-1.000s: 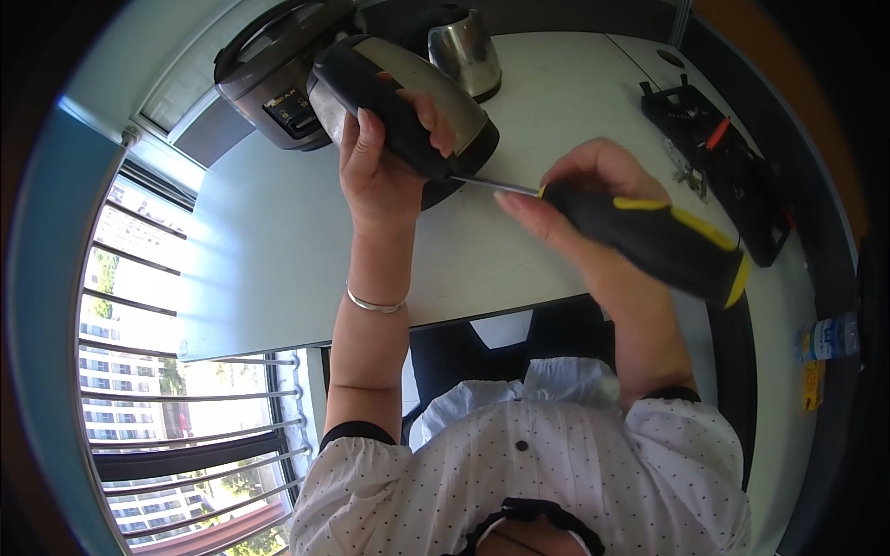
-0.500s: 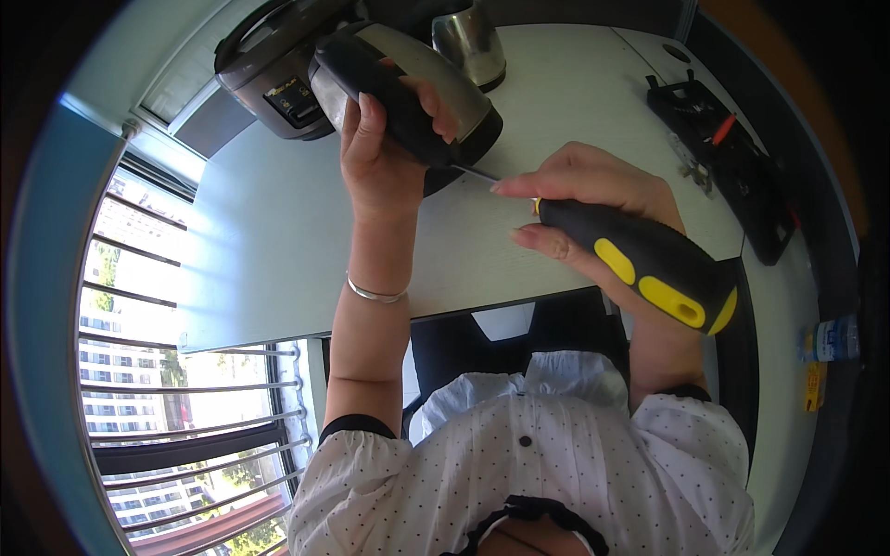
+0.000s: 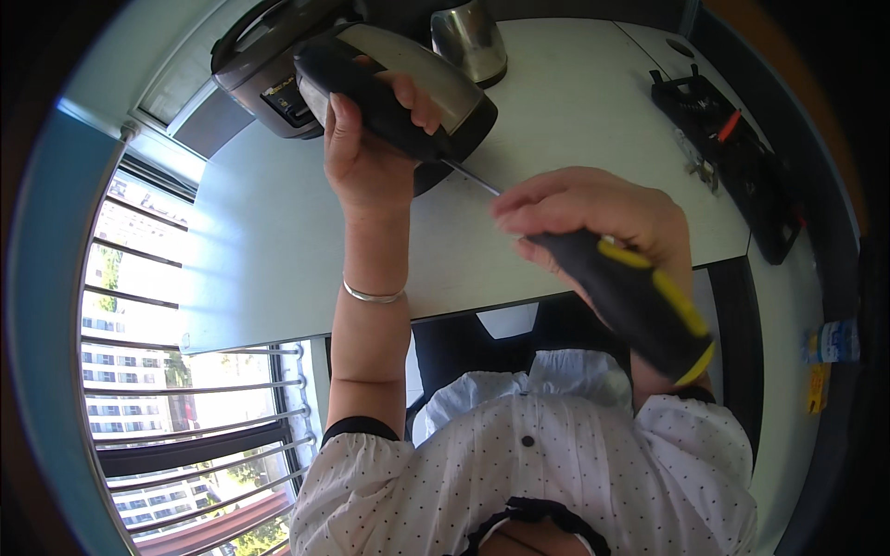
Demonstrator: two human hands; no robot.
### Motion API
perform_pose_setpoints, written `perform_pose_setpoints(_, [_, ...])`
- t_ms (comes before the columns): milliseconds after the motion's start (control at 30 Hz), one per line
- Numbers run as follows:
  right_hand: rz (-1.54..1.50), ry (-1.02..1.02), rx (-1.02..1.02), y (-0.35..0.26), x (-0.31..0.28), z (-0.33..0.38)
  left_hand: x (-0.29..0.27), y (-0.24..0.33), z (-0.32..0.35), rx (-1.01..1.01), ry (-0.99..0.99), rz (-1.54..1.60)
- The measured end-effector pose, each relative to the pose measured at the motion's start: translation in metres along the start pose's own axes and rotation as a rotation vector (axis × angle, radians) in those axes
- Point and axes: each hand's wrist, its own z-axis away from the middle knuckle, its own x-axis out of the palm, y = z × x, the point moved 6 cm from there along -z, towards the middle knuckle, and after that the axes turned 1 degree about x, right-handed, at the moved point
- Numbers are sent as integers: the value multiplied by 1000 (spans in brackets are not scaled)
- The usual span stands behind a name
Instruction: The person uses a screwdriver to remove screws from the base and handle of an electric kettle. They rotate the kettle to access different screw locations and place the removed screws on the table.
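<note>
Black with yellow inlays, the chunky screwdriver sat in the right hand, fingers curled about its neck. Its slim metal shaft met the lower end of the kettle's dark, smooth handle; the tip was hidden. Clasping that handle, the left hand held the rounded metal kettle tilted over the pale bench. Screw work there seemed the step in hand; the next move called for a steady kettle and a shaft in line. Beyond stood a bulky cooker and a shiny jug.

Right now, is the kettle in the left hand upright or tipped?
Tipped: the kettle slants, its black base toward the right, while the other kettle stands upright.
</note>
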Motion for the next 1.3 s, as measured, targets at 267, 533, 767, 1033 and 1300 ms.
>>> perform_pose_setpoints(267, [-13,-131,9,-5,14,3,-3,2,0,-3,-18,9])
perform_pose_setpoints(533, [34,-192,-116,-2,19,-1,-3,4,0,4,-15,19])
perform_pose_setpoints(767, [-133,28,-117,14,-11,18,1,0,-1,18,-3,-45])
perform_pose_setpoints(1033, [73,400,-181,36,-38,38,20,-16,4,-58,60,-233])
perform_pose_setpoints(1300, [81,514,-146,60,-53,59,60,-45,21,-201,141,-345])
